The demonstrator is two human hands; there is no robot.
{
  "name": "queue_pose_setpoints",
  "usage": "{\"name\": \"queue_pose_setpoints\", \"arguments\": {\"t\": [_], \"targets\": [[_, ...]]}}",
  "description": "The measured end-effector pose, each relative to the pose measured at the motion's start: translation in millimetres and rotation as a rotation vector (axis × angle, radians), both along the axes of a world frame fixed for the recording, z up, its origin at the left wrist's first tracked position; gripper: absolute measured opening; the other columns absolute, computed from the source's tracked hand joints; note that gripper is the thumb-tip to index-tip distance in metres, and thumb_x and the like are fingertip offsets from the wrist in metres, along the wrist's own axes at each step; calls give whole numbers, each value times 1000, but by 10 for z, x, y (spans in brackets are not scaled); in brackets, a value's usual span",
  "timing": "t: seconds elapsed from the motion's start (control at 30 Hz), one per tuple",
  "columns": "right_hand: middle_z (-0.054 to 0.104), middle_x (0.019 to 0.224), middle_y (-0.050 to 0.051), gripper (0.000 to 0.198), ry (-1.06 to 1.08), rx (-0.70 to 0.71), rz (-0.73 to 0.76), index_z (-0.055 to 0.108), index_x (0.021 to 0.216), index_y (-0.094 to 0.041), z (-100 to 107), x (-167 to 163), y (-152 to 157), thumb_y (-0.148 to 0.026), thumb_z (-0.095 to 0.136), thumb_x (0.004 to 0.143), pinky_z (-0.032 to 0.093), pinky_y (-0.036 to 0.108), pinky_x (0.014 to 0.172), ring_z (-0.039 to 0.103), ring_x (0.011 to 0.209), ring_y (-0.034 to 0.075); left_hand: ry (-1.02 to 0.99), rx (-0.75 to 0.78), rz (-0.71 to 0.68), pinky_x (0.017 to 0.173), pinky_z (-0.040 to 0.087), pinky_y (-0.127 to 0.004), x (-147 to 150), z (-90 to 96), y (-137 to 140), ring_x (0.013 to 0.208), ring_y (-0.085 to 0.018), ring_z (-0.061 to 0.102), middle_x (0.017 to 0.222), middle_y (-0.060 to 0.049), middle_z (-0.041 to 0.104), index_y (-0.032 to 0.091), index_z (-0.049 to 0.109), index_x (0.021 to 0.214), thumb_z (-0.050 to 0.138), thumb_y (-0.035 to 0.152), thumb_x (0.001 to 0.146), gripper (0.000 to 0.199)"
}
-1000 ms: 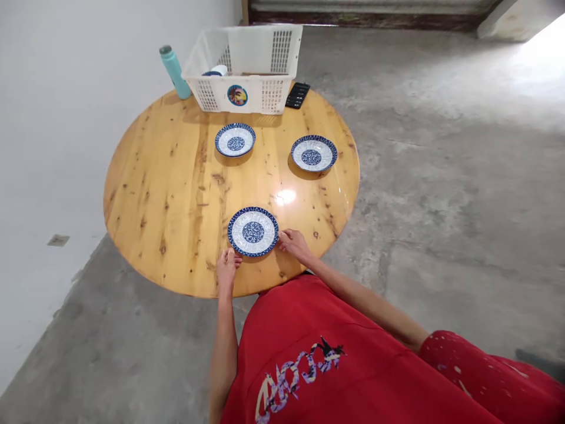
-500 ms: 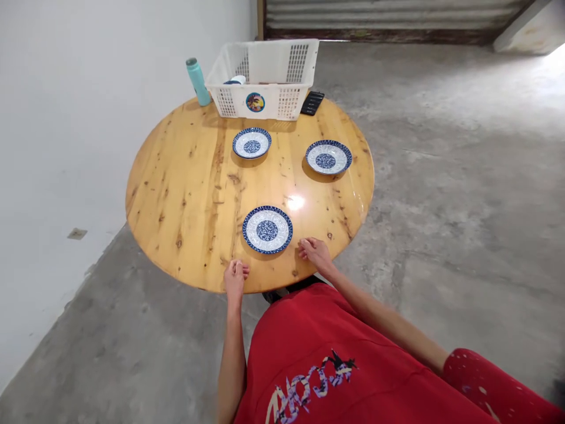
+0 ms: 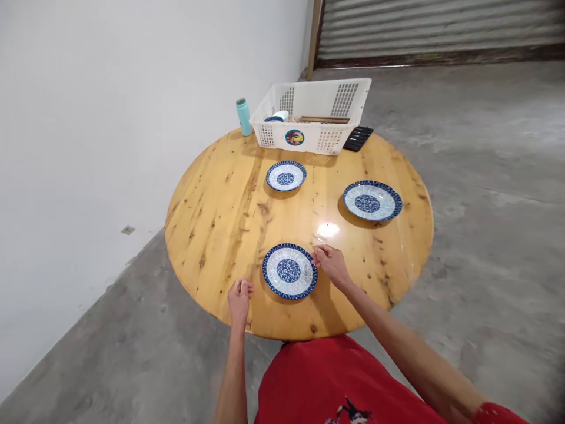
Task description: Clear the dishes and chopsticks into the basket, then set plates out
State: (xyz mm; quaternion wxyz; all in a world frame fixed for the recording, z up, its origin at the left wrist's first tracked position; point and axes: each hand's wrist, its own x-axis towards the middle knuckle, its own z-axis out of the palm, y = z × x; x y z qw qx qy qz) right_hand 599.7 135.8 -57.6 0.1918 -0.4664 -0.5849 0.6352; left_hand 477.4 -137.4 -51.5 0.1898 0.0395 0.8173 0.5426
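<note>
A blue-and-white patterned plate (image 3: pixel 289 271) lies at the near side of the round wooden table (image 3: pixel 212 235). My right hand (image 3: pixel 332 263) is at its upper right rim, thumb and fingers drawn together; whether they touch the rim I cannot tell. To the left of that plate, near the table edge, my left hand (image 3: pixel 239 299) is loosely closed, apart from the plate, with nothing visible in it. Two similar plates sit farther off: one at the middle back (image 3: pixel 285 176) and another toward the right (image 3: pixel 372 201).
At the back stands a white plastic basket (image 3: pixel 318 138) with dishes and a brown strip-like item inside. A turquoise bottle (image 3: pixel 243 119) is left of it, and a black slotted tray (image 3: pixel 358 138) is at its right. A white wall (image 3: pixel 110 118) borders the left.
My right hand has moved up and inward to the near plate's rim. My left hand remains left of the plate. The camera view has shifted, putting the table lower and farther right.
</note>
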Motion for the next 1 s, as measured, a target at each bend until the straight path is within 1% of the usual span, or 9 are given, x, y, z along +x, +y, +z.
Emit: {"name": "queue_pose_setpoints", "arguments": {"t": [0.17, 0.3, 0.43, 0.5, 0.57, 0.67, 0.77, 0.9, 1.0], "targets": [[71, 71, 6, 31, 15, -3, 33, 65, 80, -18, -40, -211, 242, -48, 63, 75, 49, 28, 53, 64, 57, 19, 106, -59, -91, 66, 51, -28, -392, 280, 528, 70, -17, 67, 78, -5, 71, 20, 62, 78, 49, 42, 88, 27], [71, 71, 7, 27, -22, 35, 69, 66, 82, -17, -27, -380, 503, -43, 62, 78, 50, 27, 56, 66, 60, 18, 39, -70, -144, 64, 50, -26, -670, 369, 885, 67, -16, 67, 76, -4, 71, 19, 62, 79, 50, 36, 87, 22], [74, 76, 8, 22, -56, 81, 37, 68, 87, -15, 122, -687, 772, -35, 60, 80, 50, 25, 54, 66, 59, 17, -3, -43, -207, 64, 49, -25, -885, 286, 1103, 67, -15, 67, 76, -3, 70, 18, 61, 80, 51, 34, 87, 20], [73, 75, 8, 21, -61, 91, 11, 69, 87, -14, 204, -847, 837, -31, 61, 80, 51, 24, 54, 66, 58, 16, -27, -37, -252, 63, 48, -24, -968, 181, 1148, 65, -14, 66, 75, -3, 69, 18, 61, 80, 50, 34, 88, 20], [73, 74, 7, 20, -50, 87, -21, 70, 88, -13, 264, -972, 808, -29, 64, 78, 52, 24, 54, 66, 58, 15, -68, -28, -313, 62, 48, -23, -1051, 50, 1138, 64, -13, 65, 76, -2, 69, 18, 60, 81, 49, 35, 90, 22], [72, 73, 6, 23, -14, 81, -117, 72, 90, -13, 307, -1058, 561, -31, 69, 76, 53, 24, 53, 66, 58, 15, -111, -28, -412, 63, 49, -22, -1212, -152, 1019, 66, -13, 65, 78, -2, 69, 19, 60, 81, 48, 34, 93, 23], [72, 73, 5, 27, -2, 77, -240, 74, 89, -14, 333, -1051, 129, -37, 73, 75, 54, 24, 54, 66, 58, 14, -133, -56, -514, 65, 50, -22, -1438, -271, 831, 70, -13, 66, 79, -1, 70, 20, 61, 83, 46, 33, 94, 22], [72, 73, 4, 32, -4, 62, -351, 74, 89, -16, 406, -1041, -547, -42, 77, 72, 54, 24, 54, 65, 57, 14, -137, -81, -593, 67, 50, -22, -1759, -222, 563, 71, -12, 66, 80, 1, 70, 21, 62, 86, 45, 33, 95, 22], [72, 73, 5, 34, 12, 39, -362, 74, 91, -16, 487, -1110, -1017, -45, 77, 72, 54, 26, 55, 65, 58, 15, -126, -51, -642, 67, 49, -22, -1942, -138, 348, 70, -12, 66, 79, 1, 70, 21, 60, 83, 46, 35, 94, 22]]}}
